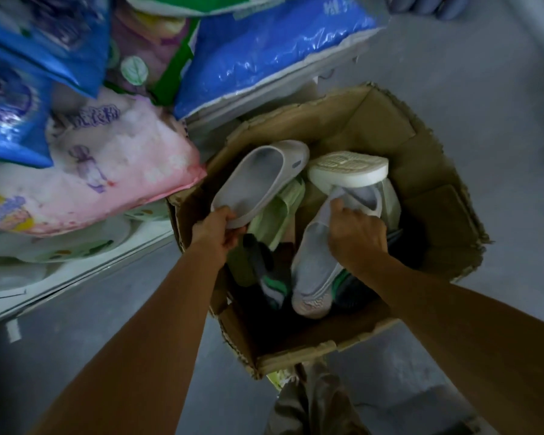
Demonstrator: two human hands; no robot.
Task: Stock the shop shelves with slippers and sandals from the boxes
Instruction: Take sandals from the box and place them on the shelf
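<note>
Standing over an open cardboard box on the grey floor, both arms reaching down into it. Left hand closed in a pinch grip on the heel rim of a pale grey slipper, sole down and toe pointing away, lifted clear of the heap, probably so its match can be found. Right hand closed over the strap of a second grey slipper, which lies lengthwise in the box with its toe toward the camera; grip taken at the strap, likely because that is the easiest part to hook and pull free. Just beyond that hand, a white slipper flipped tread-up, resting on the pile. Between the two grey ones, a light green slipper and darker footwear with green accents, jumbled loosely, hence the sorting by pair. To the left, a low white shelf piled with pink and blue plastic packs, touching the box's corner. No slippers visible on any shelf here; task judged early, a matching pair being gathered for carrying over.
</note>
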